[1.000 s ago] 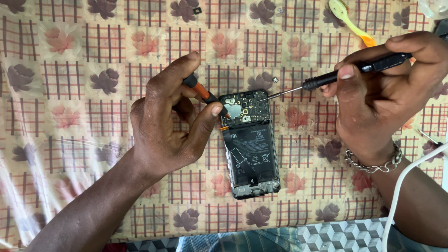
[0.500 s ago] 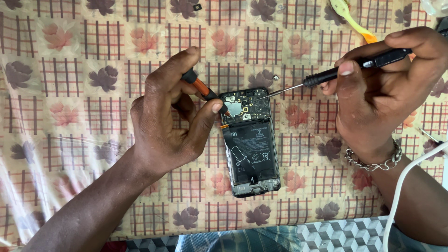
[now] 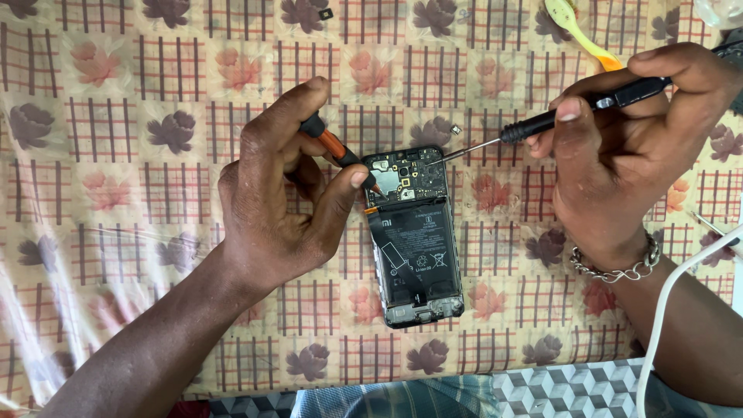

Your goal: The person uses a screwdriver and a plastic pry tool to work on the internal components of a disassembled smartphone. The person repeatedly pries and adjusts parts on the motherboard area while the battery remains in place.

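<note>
Floral cloth (image 3: 116, 116): fingers (image 3: 576, 116) pinch screwdriver (image 3: 542, 124) over phone (image 3: 414, 232).

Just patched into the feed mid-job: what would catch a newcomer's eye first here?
The opened phone, back cover off, lies centre on the flowered cloth. The left hand holds an orange-handled tool at its upper left corner; the right hand aims a black screwdriver at its top right.

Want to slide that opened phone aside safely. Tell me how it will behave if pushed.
The opened phone lies flat on the patterned cloth, so it will probably drag and bunch the fabric rather than glide. It looks stiff and unlikely to tip. With its circuit board and battery uncovered, it seems fragile; push the frame edges only.
</note>
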